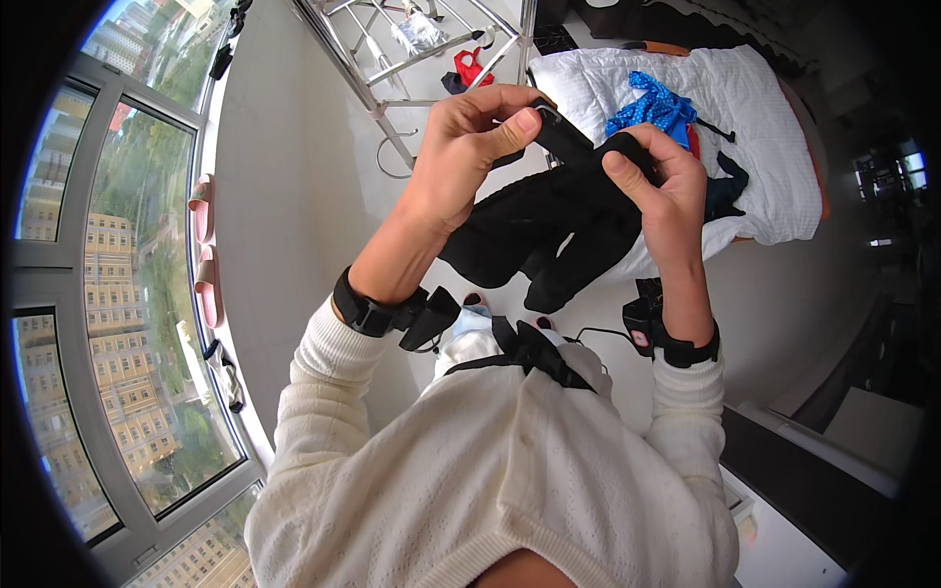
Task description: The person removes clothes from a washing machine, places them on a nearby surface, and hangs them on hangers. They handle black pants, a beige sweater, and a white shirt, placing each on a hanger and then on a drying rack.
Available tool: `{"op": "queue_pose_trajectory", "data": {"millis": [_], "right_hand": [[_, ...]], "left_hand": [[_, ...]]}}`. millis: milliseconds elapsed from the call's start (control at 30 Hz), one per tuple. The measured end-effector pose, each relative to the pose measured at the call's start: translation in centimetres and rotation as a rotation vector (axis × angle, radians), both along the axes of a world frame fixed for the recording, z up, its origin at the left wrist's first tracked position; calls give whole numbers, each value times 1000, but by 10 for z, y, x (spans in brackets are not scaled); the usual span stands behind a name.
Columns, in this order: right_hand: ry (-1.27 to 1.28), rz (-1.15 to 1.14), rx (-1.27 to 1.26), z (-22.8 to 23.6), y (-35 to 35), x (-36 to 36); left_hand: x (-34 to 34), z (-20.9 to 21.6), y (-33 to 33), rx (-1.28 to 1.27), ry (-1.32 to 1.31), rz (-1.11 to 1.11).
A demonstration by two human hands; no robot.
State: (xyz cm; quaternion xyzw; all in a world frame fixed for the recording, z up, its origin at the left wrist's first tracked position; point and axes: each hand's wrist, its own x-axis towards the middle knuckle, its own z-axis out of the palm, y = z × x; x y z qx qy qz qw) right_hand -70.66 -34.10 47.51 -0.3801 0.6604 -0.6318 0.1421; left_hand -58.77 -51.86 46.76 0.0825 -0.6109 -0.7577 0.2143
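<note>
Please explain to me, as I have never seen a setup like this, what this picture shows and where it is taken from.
There is no robot here: the left hand and right hand belong to a person in a cream knitted top. The single picture comes from a wide fisheye camera on that person's head, looking down, so straight edges curve near the rim. Black straps with small devices circle both wrists.

Both hands grip the upper part of a black garment, which hangs between them. Beyond it, a blue patterned cloth and a dark cloth lie on a white quilt. Pink slippers are by the window.
</note>
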Motion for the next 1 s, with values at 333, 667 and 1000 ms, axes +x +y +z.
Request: {"op": "queue_pose_trajectory", "data": {"millis": [333, 667, 1000], "right_hand": [[80, 276, -80, -3, 9, -10], [185, -51, 170, 2, -1, 6], [171, 125, 47, 1, -9, 5]], "left_hand": [[-4, -8, 6, 41, 14, 48], [6, -15, 16, -32, 18, 135], [8, -1, 2, -324, -104, -7]]}}
